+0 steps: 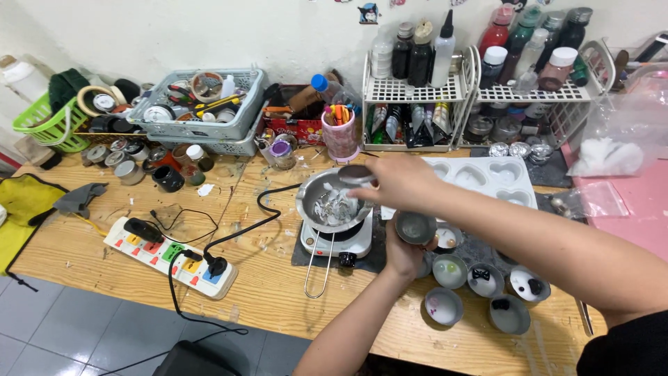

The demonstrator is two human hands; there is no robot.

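The right hand (400,182) reaches across toward the far middle of the wooden surface (278,285), its grip pinched shut on a small round metal tin (357,174) held tilted over the rim of the steel pot (332,202). The pot sits on a small white electric hotplate (337,242) and holds pale, whitish lumps, probably wax, though the view is too small to be sure. The left hand (405,251) comes up from the near edge, its fingers closed around a second round tin (416,228) just right of the hotplate; its palm and fingertips are hidden behind the tin and the right forearm. Near the right corner lie more small tins (480,289), partly covered by the right arm, and beyond them a white heart-shaped mould tray (497,177).
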